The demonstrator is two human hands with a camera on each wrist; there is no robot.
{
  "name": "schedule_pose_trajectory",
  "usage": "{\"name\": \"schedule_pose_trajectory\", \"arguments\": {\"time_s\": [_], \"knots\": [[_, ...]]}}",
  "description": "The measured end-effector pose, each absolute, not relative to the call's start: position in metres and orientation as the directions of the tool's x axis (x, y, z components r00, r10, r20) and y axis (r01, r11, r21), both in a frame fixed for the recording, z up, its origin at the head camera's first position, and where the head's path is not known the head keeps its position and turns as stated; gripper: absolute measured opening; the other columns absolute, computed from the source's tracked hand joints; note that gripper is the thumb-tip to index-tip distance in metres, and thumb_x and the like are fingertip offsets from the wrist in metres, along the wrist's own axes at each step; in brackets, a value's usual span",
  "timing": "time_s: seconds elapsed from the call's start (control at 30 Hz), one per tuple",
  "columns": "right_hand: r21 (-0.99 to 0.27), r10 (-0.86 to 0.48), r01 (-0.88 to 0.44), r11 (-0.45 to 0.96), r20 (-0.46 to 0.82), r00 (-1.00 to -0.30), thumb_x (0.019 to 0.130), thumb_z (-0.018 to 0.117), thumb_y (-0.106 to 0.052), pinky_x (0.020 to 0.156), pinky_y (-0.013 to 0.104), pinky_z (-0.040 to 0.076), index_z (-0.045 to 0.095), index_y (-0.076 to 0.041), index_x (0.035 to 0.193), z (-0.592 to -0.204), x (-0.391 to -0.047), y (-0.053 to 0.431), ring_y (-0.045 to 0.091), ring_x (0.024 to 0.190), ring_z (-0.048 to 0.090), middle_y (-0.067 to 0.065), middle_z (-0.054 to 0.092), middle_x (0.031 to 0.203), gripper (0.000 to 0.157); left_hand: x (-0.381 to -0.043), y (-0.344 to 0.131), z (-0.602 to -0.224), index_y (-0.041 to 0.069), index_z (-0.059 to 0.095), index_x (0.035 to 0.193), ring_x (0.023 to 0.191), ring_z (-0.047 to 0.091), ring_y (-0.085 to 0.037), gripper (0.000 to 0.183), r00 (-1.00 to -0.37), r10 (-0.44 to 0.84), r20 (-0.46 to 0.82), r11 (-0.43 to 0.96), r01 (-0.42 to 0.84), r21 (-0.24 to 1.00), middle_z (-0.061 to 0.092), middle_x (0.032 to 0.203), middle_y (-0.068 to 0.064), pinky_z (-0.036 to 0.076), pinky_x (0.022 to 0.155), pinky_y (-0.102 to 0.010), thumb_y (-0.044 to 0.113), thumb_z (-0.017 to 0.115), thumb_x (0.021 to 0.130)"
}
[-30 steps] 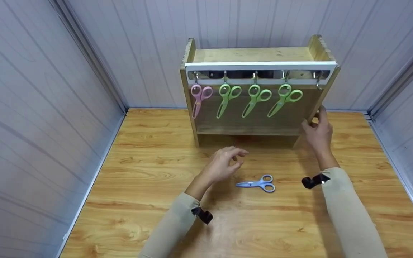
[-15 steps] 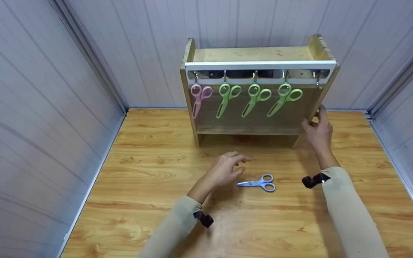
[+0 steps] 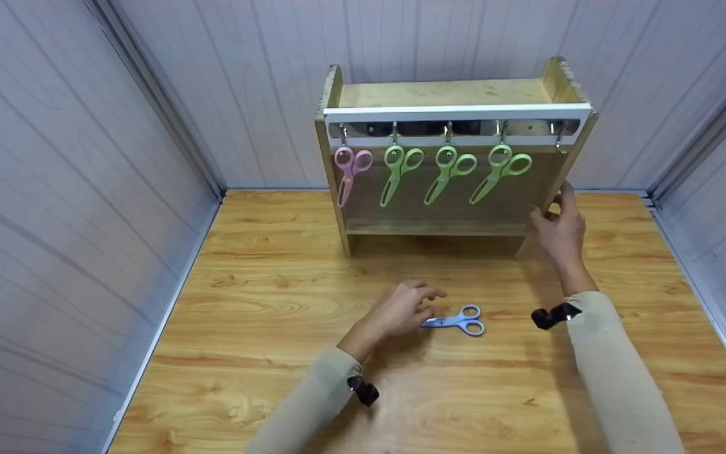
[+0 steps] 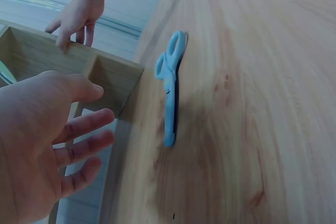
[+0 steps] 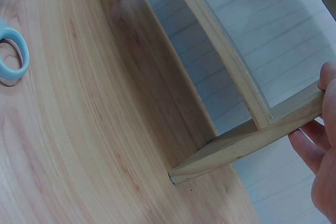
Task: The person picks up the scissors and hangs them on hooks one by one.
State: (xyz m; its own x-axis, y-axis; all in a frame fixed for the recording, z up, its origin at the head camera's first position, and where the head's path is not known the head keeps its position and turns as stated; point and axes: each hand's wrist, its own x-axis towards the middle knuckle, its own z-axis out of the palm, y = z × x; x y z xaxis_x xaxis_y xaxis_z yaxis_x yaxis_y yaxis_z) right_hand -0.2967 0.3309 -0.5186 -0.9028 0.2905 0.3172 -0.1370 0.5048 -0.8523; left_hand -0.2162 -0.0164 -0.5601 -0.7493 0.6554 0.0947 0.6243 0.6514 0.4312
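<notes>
Blue scissors [image 3: 460, 321] lie flat on the wooden table, handles toward the right. My left hand [image 3: 403, 308] hovers at their blade end with fingers loosely bent and apart; the left wrist view shows the hand [image 4: 47, 140] holding nothing, clear of the scissors [image 4: 169, 85]. My right hand [image 3: 561, 230] grips the right side panel of a wooden rack [image 3: 438, 224], and the right wrist view shows its thumb and fingers on either side of that panel [image 5: 252, 140]. From the rack's hooks hang pink scissors [image 3: 346, 176] and three green scissors [image 3: 442, 175].
A white rail [image 3: 457, 114] with metal hooks runs along the rack's upper front. The rightmost hook [image 3: 560, 144] carries nothing. Panelled walls [image 3: 262, 94] close in the table at the back and both sides.
My left hand has moved toward me and slightly right, down to the blade end of the blue scissors. The right hand stays on the rack's side.
</notes>
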Motion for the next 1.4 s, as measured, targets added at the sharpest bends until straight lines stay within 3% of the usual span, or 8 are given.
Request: {"name": "schedule_pose_trajectory", "arguments": {"time_s": [0.4, 0.63, 0.83, 1.1, 1.4], "knots": [[-0.850, 0.295, -0.137, 0.510, 0.322, -0.900, 0.105, 0.064, -0.010, 0.076, 0.000, 0.047, 0.040, -0.018, 0.172, -0.518, -0.297, 0.330, 0.059, 0.126, 0.074, 0.033, 0.065, 0.154, 0.072, -0.213, -0.010, -0.572, 0.023, 0.079, 0.141, 0.107, 0.079, -0.019, 0.032, -0.732, 0.678, 0.068, 0.666, 0.651, 0.365, 0.081, 0.122, -0.002, 0.063, 0.085, -0.033, 0.024, 0.072, 0.110], [-0.844, 0.293, -0.154, 0.515, 0.342, -0.893, 0.106, 0.065, -0.011, 0.075, -0.001, 0.047, 0.041, -0.018, 0.172, -0.519, -0.297, 0.329, 0.061, 0.122, 0.074, 0.034, 0.067, 0.150, 0.071, -0.214, -0.009, -0.580, 0.031, 0.081, 0.140, 0.096, 0.072, -0.014, 0.032, -0.749, 0.662, 0.018, 0.698, 0.625, 0.350, 0.080, 0.120, 0.002, 0.051, 0.072, -0.025, 0.028, 0.073, 0.110], [-0.839, 0.288, -0.165, 0.518, 0.353, -0.890, 0.106, 0.067, -0.011, 0.075, -0.002, 0.044, 0.041, -0.017, 0.172, -0.518, -0.296, 0.330, 0.061, 0.121, 0.075, 0.035, 0.067, 0.149, 0.071, -0.215, -0.007, -0.583, 0.031, 0.080, 0.141, 0.099, 0.071, -0.013, 0.034, -0.744, 0.668, -0.023, 0.709, 0.627, 0.323, 0.079, 0.120, 0.003, 0.049, 0.075, -0.025, 0.026, 0.074, 0.108], [-0.839, 0.294, -0.154, 0.521, 0.346, -0.891, 0.107, 0.067, -0.010, 0.076, -0.002, 0.045, 0.042, -0.016, 0.171, -0.518, -0.297, 0.331, 0.060, 0.123, 0.074, 0.035, 0.067, 0.150, 0.069, -0.226, -0.004, -0.612, 0.032, 0.084, 0.132, 0.093, 0.068, -0.010, 0.031, -0.699, 0.712, 0.058, 0.658, 0.694, 0.293, 0.079, 0.112, 0.007, 0.049, 0.068, -0.031, 0.026, 0.078, 0.102], [-0.839, 0.289, -0.149, 0.522, 0.339, -0.896, 0.107, 0.065, -0.012, 0.076, -0.002, 0.046, 0.040, -0.015, 0.172, -0.519, -0.297, 0.330, 0.059, 0.126, 0.074, 0.036, 0.065, 0.151, 0.069, -0.232, -0.004, -0.625, 0.033, 0.084, 0.130, 0.090, 0.066, -0.012, 0.030, -0.701, 0.712, 0.040, 0.663, 0.690, 0.292, 0.076, 0.106, 0.006, 0.046, 0.067, -0.029, 0.031, 0.082, 0.100]]}}
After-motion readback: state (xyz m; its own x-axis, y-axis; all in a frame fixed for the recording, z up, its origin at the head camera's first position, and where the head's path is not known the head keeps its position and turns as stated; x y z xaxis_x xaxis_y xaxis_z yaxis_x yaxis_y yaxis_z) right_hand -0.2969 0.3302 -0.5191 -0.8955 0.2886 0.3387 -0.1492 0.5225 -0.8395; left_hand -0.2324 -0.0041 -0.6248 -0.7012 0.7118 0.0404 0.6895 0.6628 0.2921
